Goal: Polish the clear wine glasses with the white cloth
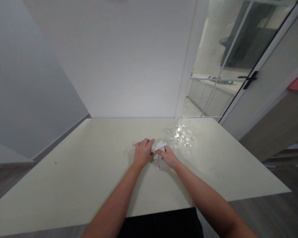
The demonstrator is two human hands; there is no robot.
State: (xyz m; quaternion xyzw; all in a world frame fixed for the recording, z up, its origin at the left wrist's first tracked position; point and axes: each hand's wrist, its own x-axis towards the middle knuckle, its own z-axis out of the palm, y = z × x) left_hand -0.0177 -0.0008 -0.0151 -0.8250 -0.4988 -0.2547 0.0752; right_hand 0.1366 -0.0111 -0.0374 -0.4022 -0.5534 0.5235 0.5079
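- Here, a clear glass (133, 144) lies sideways above the off-white table (64, 165), its long axis seemingly running left to right.
- The left hand (143, 153) curls round it, one end poking out leftward.
- Just beside, the right hand (169, 156) pinches a white cloth (160, 145) at the other end.
- Clear stemmed glasses (181, 132) cluster beyond, nearer the right hand.
- Fingers and cloth hide most of the held glass; whether cloth enters it, I cannot tell.
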